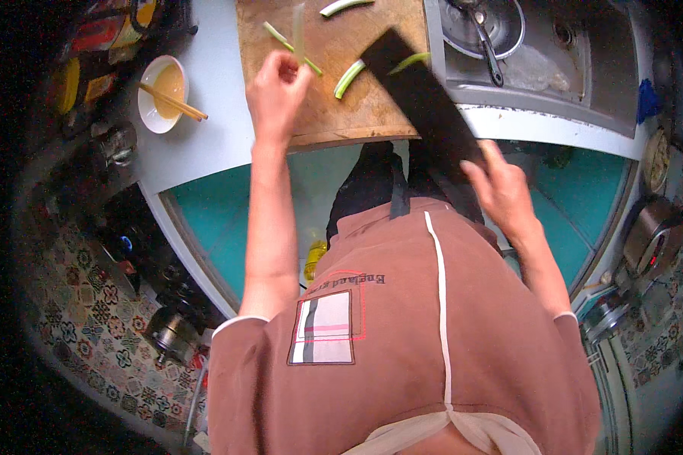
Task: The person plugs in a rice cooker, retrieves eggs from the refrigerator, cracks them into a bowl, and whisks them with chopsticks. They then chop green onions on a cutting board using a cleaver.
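Note:
My left hand (279,85) is over the left part of a wooden cutting board (330,119), its fingers pinched on a pale, blurred strip, likely a vegetable stalk (299,34). A thin green stalk (274,35) lies on the board by these fingers. In my right hand (503,190) is a wide, dark-bladed kitchen knife (427,102), tilted, with its far end above the board's right part. A piece of green stalk (411,62) shows against the blade. Just left of the blade lies a short, pale green stalk piece (349,79), and another (347,5) is at the board's far side.
On the white counter (216,114) to the left stands a bowl (147,108) of yellowish liquid with chopsticks (173,102) across it. To the right, a metal sink (603,68) holds a metal pan (518,34) with a dark-handled utensil (489,51) and a crumpled clear plastic bag (538,71).

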The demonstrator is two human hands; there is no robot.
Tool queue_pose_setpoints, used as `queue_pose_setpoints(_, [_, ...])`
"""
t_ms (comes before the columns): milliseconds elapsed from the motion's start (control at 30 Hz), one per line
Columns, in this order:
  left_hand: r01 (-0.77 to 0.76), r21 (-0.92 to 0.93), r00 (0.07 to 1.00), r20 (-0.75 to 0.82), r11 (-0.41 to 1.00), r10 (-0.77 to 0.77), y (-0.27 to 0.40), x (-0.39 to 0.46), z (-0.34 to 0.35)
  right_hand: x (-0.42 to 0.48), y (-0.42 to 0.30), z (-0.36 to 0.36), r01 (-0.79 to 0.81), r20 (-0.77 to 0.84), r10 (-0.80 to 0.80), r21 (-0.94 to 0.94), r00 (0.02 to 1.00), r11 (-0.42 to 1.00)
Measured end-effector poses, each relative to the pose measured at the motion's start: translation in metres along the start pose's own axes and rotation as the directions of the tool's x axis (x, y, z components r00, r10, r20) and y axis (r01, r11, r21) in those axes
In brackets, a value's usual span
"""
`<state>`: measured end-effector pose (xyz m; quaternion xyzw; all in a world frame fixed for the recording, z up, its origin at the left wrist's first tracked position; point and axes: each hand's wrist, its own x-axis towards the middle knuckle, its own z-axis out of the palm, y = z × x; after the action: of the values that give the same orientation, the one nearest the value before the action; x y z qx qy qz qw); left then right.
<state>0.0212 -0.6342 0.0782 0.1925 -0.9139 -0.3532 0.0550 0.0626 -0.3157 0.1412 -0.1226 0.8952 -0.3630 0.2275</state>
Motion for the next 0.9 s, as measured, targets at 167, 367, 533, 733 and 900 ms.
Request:
queue_pose_setpoints(167, [-0.172,0.281,0.983,0.118,0.944,0.143,-0.012,0.040,-0.002,-0.013,0.005,-0.050,-0.145,-0.014,0.144,-0.072,0.989,0.987])
queue_pose_setpoints(367, [-0.398,0.113,0.913,-0.053,0.911,0.405,0.020,-0.007,0.017,-0.007,0.011,-0.048,-0.235,-0.012,0.234,-0.037,0.972,0.971])
queue_pose_setpoints(533, [-0.356,0.169,0.922,-0.096,0.919,0.375,0.016,-0.038,0.052,0.014,-0.005,-0.046,-0.089,-0.042,0.084,-0.126,0.996,0.988])
queue_pose_setpoints(733, [-0.482,0.256,0.849,-0.100,0.838,0.519,0.004,-0.054,0.055,0.030,-0.007,-0.050,0.067,-0.023,-0.075,-0.248,0.997,0.966])
queue_pose_setpoints(900, [-0.550,0.204,0.816,-0.073,0.810,0.573,-0.001,-0.063,0.055,0.047,-0.012,-0.040,0.280,0.021,-0.298,-0.414,0.954,0.866])
